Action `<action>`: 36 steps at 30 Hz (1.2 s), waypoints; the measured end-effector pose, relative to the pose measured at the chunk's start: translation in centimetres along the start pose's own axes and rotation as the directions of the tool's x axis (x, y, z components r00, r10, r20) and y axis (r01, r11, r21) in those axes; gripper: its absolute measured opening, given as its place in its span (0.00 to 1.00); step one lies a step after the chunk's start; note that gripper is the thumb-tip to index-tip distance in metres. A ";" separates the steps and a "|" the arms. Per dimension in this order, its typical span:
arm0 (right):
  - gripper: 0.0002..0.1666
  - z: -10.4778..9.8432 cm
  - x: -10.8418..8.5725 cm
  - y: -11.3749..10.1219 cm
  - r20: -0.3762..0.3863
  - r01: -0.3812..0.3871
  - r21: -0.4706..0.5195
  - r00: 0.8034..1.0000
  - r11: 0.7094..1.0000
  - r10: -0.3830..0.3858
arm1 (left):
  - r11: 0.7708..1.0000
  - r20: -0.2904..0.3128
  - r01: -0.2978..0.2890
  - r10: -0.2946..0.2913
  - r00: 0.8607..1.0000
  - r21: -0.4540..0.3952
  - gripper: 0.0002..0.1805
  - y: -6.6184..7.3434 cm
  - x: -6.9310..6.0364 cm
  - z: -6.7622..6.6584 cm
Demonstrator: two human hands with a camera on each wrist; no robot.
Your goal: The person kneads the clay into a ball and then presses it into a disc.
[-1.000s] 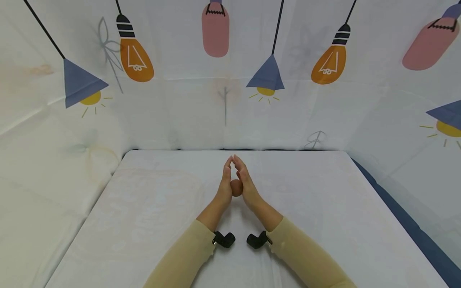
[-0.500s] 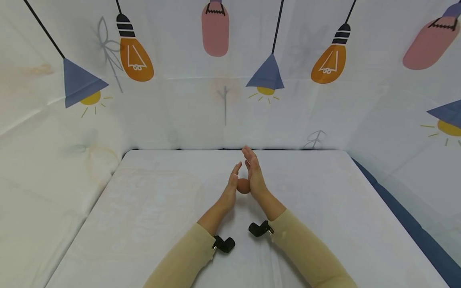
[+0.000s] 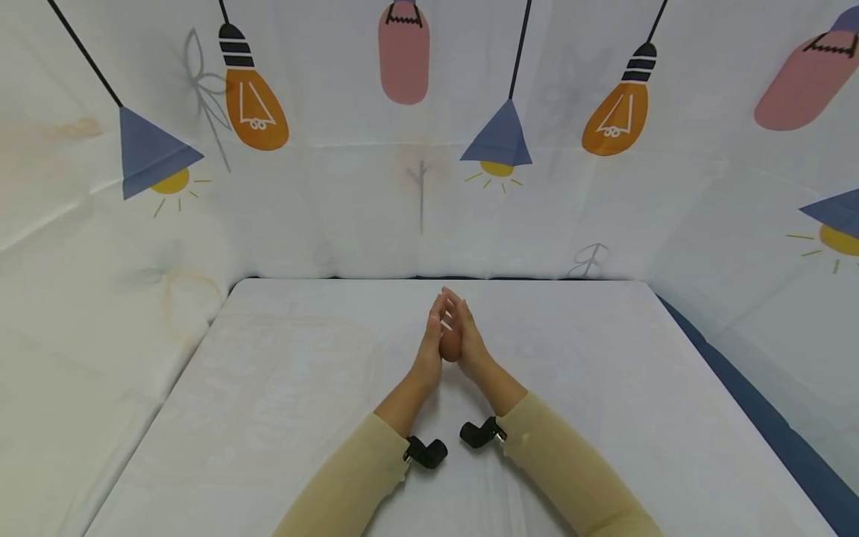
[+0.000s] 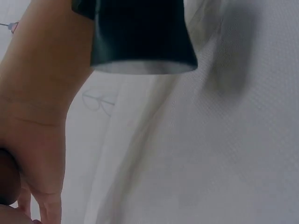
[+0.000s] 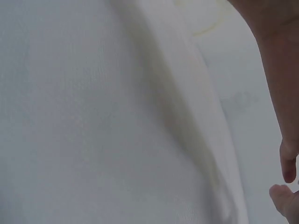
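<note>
A small reddish-brown ball (image 3: pixel 450 346), slightly longer than wide, sits between the palms of both hands above the white table. The left hand (image 3: pixel 427 356) touches it from the left, fingers fairly straight and pointing away. From the other side the right hand (image 3: pixel 475 353) presses its palm against the ball, and the fingertips of both hands come close together ahead of it. Part of the dark ball (image 4: pixel 7 177) shows at the left edge of the left wrist view, beside the left palm (image 4: pixel 35 144). In the right wrist view the right hand (image 5: pixel 285 102) is at the right edge; the ball is out of sight.
A white cloth covers the table (image 3: pixel 268 418). Behind it hangs a white backdrop (image 3: pixel 349 209) printed with lamps and bulbs. Black wrist cameras (image 3: pixel 427 452) stick out inward from both sleeves. Blue fabric (image 3: pixel 738 388) runs along the table's right side.
Both hands rub back and forth against each other: the right slid forward, then back level with the left. The ball moved slightly right and now looks taller than wide.
</note>
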State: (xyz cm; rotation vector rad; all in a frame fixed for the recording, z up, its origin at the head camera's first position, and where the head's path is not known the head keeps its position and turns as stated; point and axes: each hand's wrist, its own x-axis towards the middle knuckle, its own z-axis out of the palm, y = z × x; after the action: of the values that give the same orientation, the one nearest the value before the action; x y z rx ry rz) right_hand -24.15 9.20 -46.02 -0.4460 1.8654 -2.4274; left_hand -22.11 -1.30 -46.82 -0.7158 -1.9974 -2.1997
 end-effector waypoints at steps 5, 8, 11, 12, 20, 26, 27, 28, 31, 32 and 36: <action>0.42 1.1 -0.8 -0.2 0.032 -0.037 0.032 0.999 0.999 0.036 | 0.997 -0.110 0.023 -0.014 0.994 0.076 0.46 0.4 0.3 0.0; 0.41 1.6 -1.2 -0.5 0.033 -0.039 0.023 0.999 0.999 0.038 | 0.992 -0.161 0.076 -0.059 0.985 0.101 0.48 0.4 0.5 -0.2; 0.40 1.9 -1.5 -0.7 0.028 -0.032 0.015 0.999 0.999 0.031 | 0.986 -0.184 0.122 -0.101 0.978 0.110 0.49 0.2 0.7 -0.5; 0.39 1.9 -1.5 -0.7 0.029 -0.026 0.017 0.999 1.000 0.026 | 0.984 -0.187 0.132 -0.109 0.976 0.116 0.49 0.2 0.7 -0.6; 0.42 1.8 -1.6 -1.1 -0.016 -0.012 0.020 1.000 1.000 0.013 | 0.941 -0.151 0.171 -0.131 0.980 0.293 0.52 0.2 0.6 -0.9; 0.43 0.9 -1.3 -1.6 -0.078 0.040 -0.063 0.996 0.997 -0.044 | 0.879 -0.121 0.219 -0.185 0.975 0.423 0.50 -0.1 0.1 -0.4; 0.43 0.7 -1.2 -1.7 -0.085 0.049 -0.078 0.995 0.996 -0.056 | 0.877 -0.117 0.223 -0.191 0.975 0.426 0.49 -0.2 0.0 -0.3; 0.43 0.5 -1.1 -1.8 -0.086 0.061 -0.086 0.994 0.994 -0.068 | 0.878 -0.107 0.226 -0.200 0.974 0.422 0.46 -0.3 -0.1 -0.3; 0.41 0.0 -0.8 -2.1 -0.088 0.089 -0.120 0.991 0.989 -0.100 | 0.896 -0.053 0.205 -0.200 0.978 0.394 0.46 -0.4 -0.3 -0.2; 0.40 -0.1 -0.7 -2.1 -0.091 0.094 -0.128 0.990 0.987 -0.106 | 0.908 -0.027 0.190 -0.194 0.981 0.372 0.46 -0.4 -0.3 -0.1; 0.36 -0.8 -0.2 -2.1 -0.104 0.088 -0.159 0.989 0.983 -0.106 | 0.943 0.065 0.140 -0.167 0.984 0.301 0.52 -0.1 -0.4 0.0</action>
State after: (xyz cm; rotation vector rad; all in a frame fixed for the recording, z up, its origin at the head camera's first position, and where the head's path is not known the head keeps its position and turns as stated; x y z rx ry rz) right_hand -23.91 10.52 -44.25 -0.4269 2.1360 -2.4255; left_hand -21.76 -1.41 -47.08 -0.6494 -2.4336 -1.9057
